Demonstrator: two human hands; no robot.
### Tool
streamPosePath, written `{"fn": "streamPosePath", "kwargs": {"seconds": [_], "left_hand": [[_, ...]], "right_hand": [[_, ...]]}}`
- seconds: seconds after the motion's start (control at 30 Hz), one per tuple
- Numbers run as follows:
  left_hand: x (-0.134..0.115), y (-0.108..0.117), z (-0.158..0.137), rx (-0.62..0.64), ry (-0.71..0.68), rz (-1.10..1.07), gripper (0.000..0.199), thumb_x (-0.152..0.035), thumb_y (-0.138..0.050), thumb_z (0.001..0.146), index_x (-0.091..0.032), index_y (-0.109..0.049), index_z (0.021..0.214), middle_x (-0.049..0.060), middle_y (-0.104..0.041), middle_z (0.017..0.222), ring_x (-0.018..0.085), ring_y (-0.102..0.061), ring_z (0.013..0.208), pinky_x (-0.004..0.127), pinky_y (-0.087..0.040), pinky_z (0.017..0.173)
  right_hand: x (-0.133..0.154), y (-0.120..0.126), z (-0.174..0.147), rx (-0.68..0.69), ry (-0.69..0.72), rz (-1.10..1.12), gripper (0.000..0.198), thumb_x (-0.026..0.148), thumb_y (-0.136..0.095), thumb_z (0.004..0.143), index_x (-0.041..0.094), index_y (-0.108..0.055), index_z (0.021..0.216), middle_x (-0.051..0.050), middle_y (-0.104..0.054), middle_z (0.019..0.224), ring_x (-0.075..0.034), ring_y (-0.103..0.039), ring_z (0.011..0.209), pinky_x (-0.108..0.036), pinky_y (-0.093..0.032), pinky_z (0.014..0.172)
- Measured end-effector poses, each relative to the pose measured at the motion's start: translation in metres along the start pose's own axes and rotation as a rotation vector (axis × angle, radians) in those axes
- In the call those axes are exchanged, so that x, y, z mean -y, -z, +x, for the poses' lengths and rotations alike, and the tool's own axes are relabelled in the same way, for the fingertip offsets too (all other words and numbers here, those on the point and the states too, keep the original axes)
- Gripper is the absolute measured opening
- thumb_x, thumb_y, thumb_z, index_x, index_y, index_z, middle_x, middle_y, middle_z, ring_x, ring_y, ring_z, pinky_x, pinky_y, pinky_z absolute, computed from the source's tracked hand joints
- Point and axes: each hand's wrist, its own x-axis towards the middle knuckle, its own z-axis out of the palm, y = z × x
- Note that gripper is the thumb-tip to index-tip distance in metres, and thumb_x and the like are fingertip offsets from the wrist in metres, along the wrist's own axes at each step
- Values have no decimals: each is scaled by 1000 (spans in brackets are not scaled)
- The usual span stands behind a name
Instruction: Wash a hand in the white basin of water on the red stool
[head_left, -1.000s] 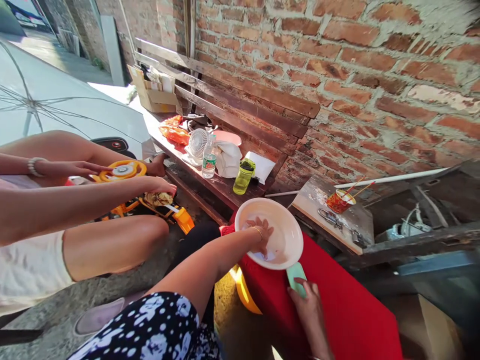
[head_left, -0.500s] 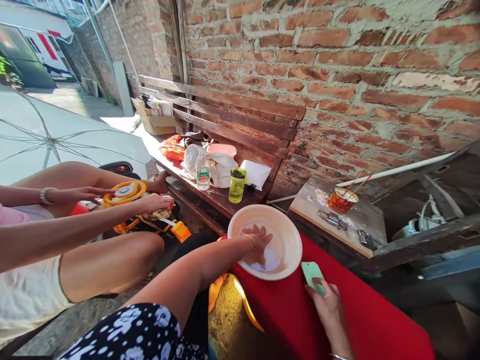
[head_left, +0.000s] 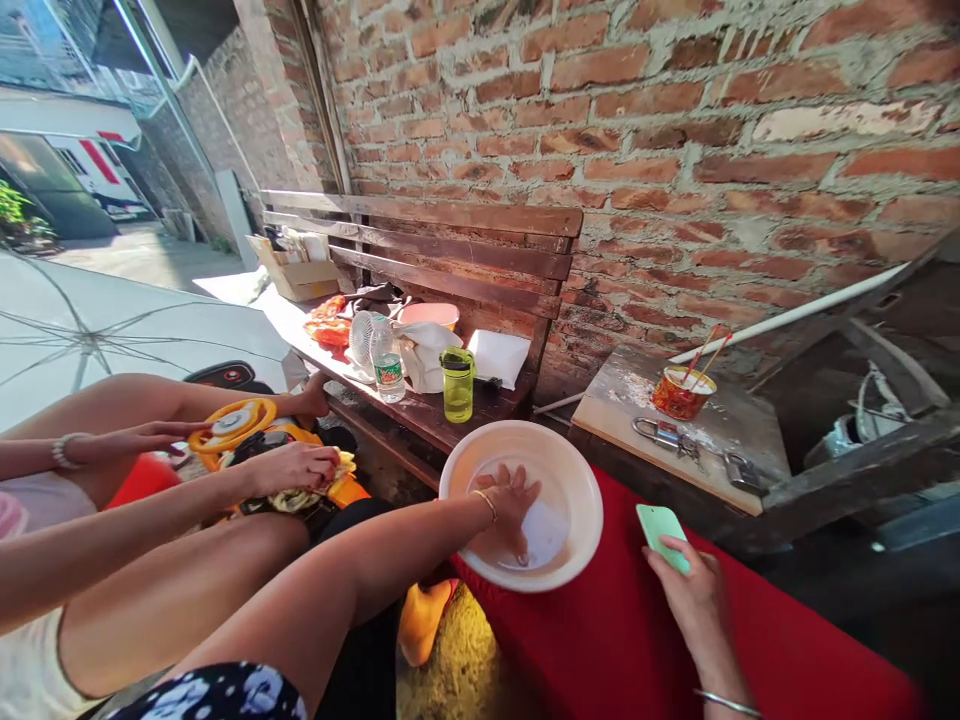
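My left hand (head_left: 512, 506) reaches into a cream-white basin (head_left: 581, 540), fingers spread and palm down. Something pale lies at the bottom under it; whether liquid or powder I cannot tell. A thin gold-coloured bracelet is on that wrist. To the right of the basin, my right hand (head_left: 694, 590) grips a flat mint-green piece (head_left: 661, 530) with rounded corners and a small dark dot near one corner; its kind is unclear. Below the hand and the basin is a red cloth (head_left: 600, 640).
A wooden bench (head_left: 480, 425) holds a yellow-green bottle (head_left: 458, 385), a clear water bottle (head_left: 388, 365) and a small fan (head_left: 363, 340). Padlocks (head_left: 660, 434) and a paper cup (head_left: 682, 392) with sticks sit on a board. At left, another person's hand (head_left: 296, 468) touches yellowish material.
My right hand has shifted right with the mint-green piece, farther from the basin. My left hand stays spread in the basin. The view has tilted and turned slightly.
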Motion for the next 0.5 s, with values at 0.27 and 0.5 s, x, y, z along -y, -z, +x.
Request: {"fn": "streamPosePath", "kwargs": {"seconds": [0.27,0.5], "left_hand": [[-4,6,-9,21,25,31,163,-82,-84,43,-21,3,167,26,11,169,64,9,147,87,-16,106],[-7,9,-11,39,47,36,160,-79,-86,46,-26,4,167,24,15,169,63,10,149,90,-22,100]], "right_hand": [[70,-67,39,168,327,-78,22,26,-70,74,26,-79,94,-6,-67,96,-21,-63,89,-29,-48,84],[-46,40,50,35,1,-190,31,42,-63,71,23,-74,93,-11,-64,84,-32,-61,91,-44,-49,85]]}}
